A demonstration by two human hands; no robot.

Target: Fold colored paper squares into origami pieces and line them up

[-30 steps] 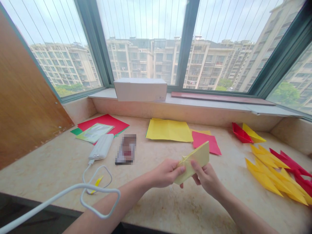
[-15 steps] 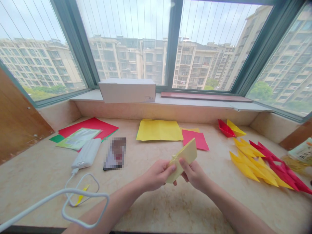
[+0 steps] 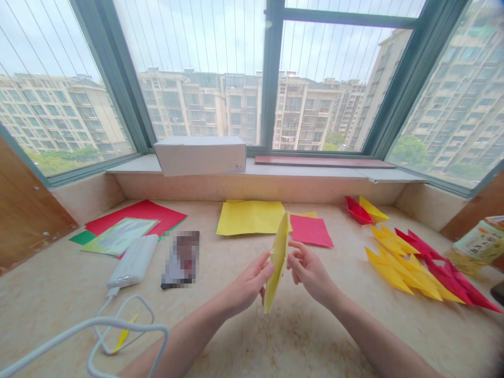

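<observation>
A folded piece of light yellow paper (image 3: 277,260) stands nearly edge-on to me above the table. My left hand (image 3: 252,281) is closed on its left side, thumb on the near face and fingers behind. Just right of the paper is my right hand (image 3: 307,270), its fingers bent and apart, the fingertips close to the paper's edge. Whether they touch it is hard to make out. Beyond lie yellow sheets (image 3: 252,218) and a red square of paper (image 3: 312,231).
Folded yellow paper boats (image 3: 405,270) and red ones (image 3: 449,273) cluster at right, near a bottle (image 3: 478,244). On the left lie red sheets (image 3: 137,212), a white power bank (image 3: 134,262) with a looping cable (image 3: 129,326), and a blurred-out flat object (image 3: 181,260).
The yellow paper has turned from showing its broad face to nearly edge-on. My right hand has loosened from it, while my left keeps hold. The view has shifted slightly.
</observation>
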